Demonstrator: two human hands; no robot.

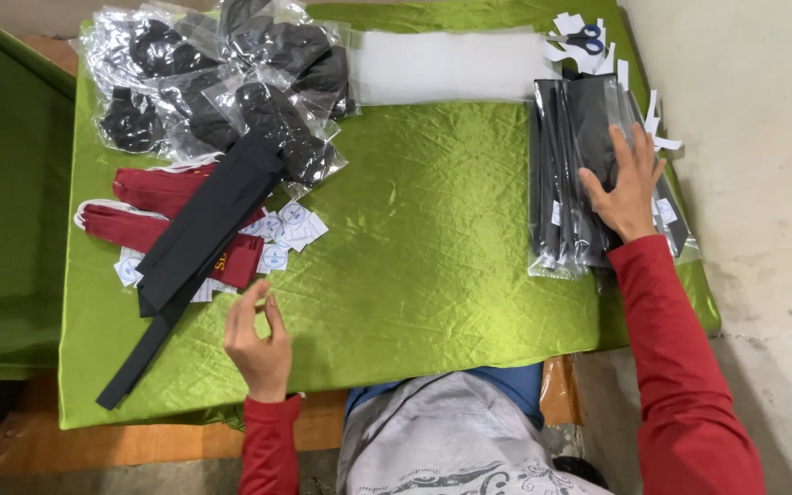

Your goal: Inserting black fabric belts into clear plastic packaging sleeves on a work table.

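Observation:
My right hand (628, 187) lies flat, fingers spread, on a stack of clear sleeves holding black cloth (568, 165) at the right side of the green-covered table (423, 238). My left hand (258, 344) hovers over the front of the cloth with its fingers loosely curled and nothing in it. Just beyond it lie small white round-printed cards (282, 231), a long black fabric strip (196, 240) and dark red masks with white loops (148, 197).
A heap of clear bags with black items (222, 82) fills the back left. A white sheet (446, 66) lies at the back, with blue-handled scissors (585, 38) and white paper scraps (657, 124) at the back right. A pale wall (763, 183) runs along the right.

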